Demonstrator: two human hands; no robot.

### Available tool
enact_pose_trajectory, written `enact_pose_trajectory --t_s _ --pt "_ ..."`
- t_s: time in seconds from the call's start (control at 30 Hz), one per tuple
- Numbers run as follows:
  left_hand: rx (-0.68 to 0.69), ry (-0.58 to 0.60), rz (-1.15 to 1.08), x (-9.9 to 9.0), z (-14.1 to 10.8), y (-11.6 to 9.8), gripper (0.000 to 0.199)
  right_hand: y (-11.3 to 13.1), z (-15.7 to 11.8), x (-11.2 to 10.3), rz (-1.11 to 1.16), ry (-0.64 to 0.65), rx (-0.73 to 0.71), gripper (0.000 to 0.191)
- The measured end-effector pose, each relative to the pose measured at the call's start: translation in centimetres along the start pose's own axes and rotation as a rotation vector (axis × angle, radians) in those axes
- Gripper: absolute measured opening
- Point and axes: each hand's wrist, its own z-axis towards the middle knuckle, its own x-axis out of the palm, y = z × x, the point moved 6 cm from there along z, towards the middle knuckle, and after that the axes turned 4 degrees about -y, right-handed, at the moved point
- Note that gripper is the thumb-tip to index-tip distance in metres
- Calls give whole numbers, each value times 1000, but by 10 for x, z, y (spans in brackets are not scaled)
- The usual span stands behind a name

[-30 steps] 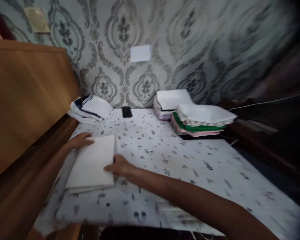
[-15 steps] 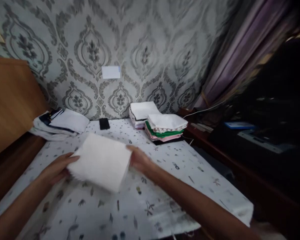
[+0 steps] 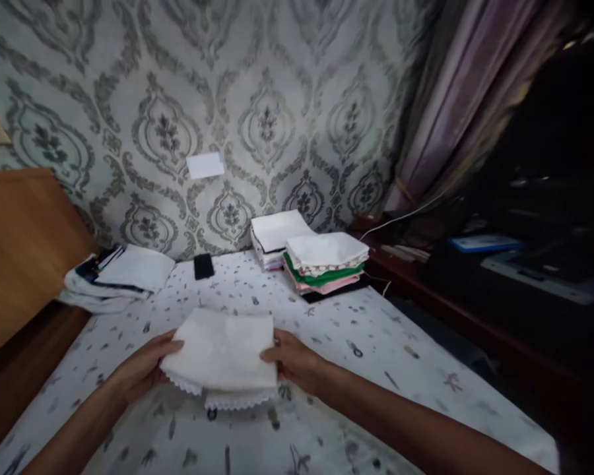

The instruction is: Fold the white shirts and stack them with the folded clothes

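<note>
A folded white cloth (image 3: 228, 349) with a scalloped lace edge along its near side is held between my two hands, just over the printed bed sheet (image 3: 178, 429). My left hand (image 3: 151, 363) pinches its left edge, thumb on top and fingers underneath. At the right edge my right hand (image 3: 294, 356) grips it the same way, its fingers partly hidden behind the fabric. Beyond the cloth stand two stacks of folded clothes: one with green and pink layers under a white top piece (image 3: 327, 251), the other a white stack (image 3: 280, 231) behind it.
A loose pile of white and dark clothes (image 3: 133, 274) lies at the left back, beside a wooden headboard (image 3: 30, 244). A black phone (image 3: 204, 266) rests near the patterned wall (image 3: 267, 125). To the right are a purple curtain (image 3: 455, 99) and a dark desk with a blue-edged item (image 3: 485, 243).
The white cloth was tilted and blurred; now it lies flatter and nearer, its lace edge showing. Both hands have kept hold of it. The camera view has shifted slightly.
</note>
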Motion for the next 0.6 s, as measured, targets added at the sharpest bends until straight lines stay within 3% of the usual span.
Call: enact_pose_trajectory --t_s 0.07,0.17,0.27,0.37,0.47,0.6 --pt "72 -5 -7 21 13 -26 63 41 8 -21 -16 -20 -127 55" --pt "260 -2 -31 67 42 -85 55 128 25 -60 -89 -81 -380 42" --pt "435 14 -94 120 82 -148 48 217 53 -106 -279 -287 -569 35" --pt "530 16 -153 171 132 -193 46 291 89 -151 -551 -581 -685 33" --pt "580 -10 -178 211 183 -212 42 332 129 -188 -653 -689 -700 36" --pt "542 -83 -149 240 245 -199 42 337 180 -225 -800 -755 -659 37"
